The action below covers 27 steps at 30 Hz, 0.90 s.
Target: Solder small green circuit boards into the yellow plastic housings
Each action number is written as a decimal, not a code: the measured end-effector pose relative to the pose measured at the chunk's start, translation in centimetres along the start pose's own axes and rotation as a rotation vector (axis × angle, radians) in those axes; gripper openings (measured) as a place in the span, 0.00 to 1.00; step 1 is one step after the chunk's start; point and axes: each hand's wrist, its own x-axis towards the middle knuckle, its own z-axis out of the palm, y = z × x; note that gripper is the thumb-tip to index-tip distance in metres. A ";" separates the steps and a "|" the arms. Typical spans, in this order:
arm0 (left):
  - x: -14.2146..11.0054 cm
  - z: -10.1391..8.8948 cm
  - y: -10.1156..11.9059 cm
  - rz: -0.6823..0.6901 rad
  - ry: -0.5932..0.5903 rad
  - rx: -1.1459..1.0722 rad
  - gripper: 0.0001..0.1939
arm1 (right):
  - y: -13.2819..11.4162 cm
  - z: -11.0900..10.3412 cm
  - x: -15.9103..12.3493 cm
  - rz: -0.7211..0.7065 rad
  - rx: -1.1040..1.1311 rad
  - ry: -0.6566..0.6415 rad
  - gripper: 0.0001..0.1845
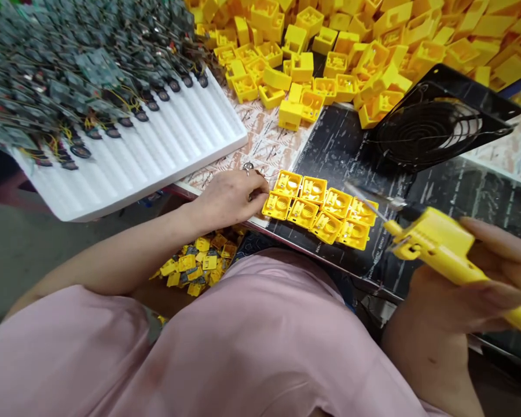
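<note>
Several open yellow plastic cases (303,214) lie side by side in two rows along the front edge of the work surface. Each has moulded ribs and a round seat inside. At the left end of the rows, my left hand (232,197) is closed, its fingertips pinching the edge of the nearest case; a ring shows on one finger. My right hand (469,289) is wrapped round a yellow soldering gun (443,240). Its thin metal tip points left and hovers over the cases at the right end. Whether the tip touches a case, I cannot tell.
A white ridged foam tray (156,168) at the left carries many circuit boards (99,69) with small round black parts and wires. Loose yellow housings (301,66) are heaped at the back. A black fan (443,124) stands at the right. Below the table edge lie more yellow pieces (200,263).
</note>
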 end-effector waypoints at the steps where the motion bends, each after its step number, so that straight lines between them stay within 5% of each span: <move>1: 0.0 0.1 0.1 0.007 -0.002 0.017 0.17 | 0.1 1.0 0.0 -0.035 0.015 0.146 0.27; 3: 0.1 0.2 0.2 0.019 -0.018 0.057 0.18 | 0.0 3.1 -0.2 -0.058 -0.002 0.063 0.19; 8: 0.3 -0.3 0.6 -0.010 -0.110 0.184 0.19 | -1.1 5.2 -0.9 -0.174 -0.024 -0.228 0.28; 14: 1.5 -1.5 1.4 0.052 -0.198 0.313 0.19 | -1.6 6.4 0.0 -0.285 -0.033 -0.253 0.14; 21: 2.2 -1.8 1.5 0.177 -0.199 0.428 0.18 | -2.2 7.2 1.7 -0.439 -0.096 -0.338 0.15; 27: 2.1 -1.7 1.1 0.240 -0.167 0.459 0.18 | -3.2 6.0 3.5 -0.379 -0.125 -0.383 0.10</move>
